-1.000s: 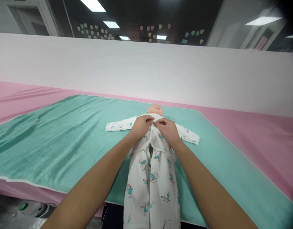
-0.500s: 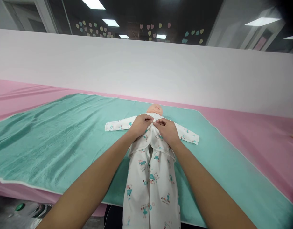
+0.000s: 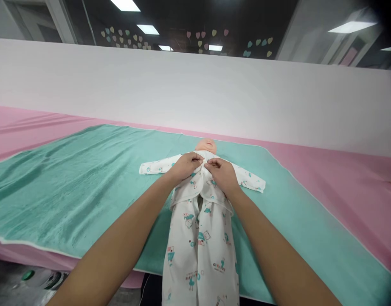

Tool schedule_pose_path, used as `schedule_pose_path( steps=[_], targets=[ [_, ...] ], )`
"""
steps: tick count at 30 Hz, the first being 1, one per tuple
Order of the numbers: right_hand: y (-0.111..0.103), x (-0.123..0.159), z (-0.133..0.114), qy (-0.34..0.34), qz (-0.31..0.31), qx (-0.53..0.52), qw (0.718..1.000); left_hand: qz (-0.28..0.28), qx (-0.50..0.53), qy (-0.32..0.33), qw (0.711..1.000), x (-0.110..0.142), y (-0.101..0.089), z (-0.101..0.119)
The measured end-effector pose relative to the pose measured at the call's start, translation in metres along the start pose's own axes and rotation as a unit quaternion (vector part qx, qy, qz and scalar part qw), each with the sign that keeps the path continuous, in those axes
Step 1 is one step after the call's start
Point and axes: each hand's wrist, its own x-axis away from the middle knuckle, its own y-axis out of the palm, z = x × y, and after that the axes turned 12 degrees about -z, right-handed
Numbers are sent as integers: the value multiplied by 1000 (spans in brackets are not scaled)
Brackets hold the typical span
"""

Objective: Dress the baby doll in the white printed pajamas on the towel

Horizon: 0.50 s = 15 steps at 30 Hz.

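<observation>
A baby doll [image 3: 206,145] lies on its back on a teal towel [image 3: 87,182], dressed in a white printed baby suit [image 3: 200,238] with sleeves spread to both sides. My left hand [image 3: 184,165] and my right hand [image 3: 221,173] meet on the doll's chest just below its neck. Both are closed in a pinch on the front edges of the suit's top, fingertips almost touching. The suit's legs hang over the near table edge.
The towel lies on a pink sheet [image 3: 348,187] covering a long table. A white partition [image 3: 195,93] runs along the far side. Below the near left edge, a grey object with a green cap [image 3: 31,275] sits on the floor.
Both hands stay pinched at the chest of the suit; only the view has shifted slightly.
</observation>
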Motion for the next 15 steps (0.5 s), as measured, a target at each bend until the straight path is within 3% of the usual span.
schedule_pose_path(
  steps=[8, 15],
  targets=[
    [-1, -2, 7, 1, -19, -72, 997, -14, -16, 11, 1000, -3, -2, -2],
    [-1, 0, 9, -13, -19, -67, 997, -17, 11, 30, 999, -4, -3, -5]
  ],
)
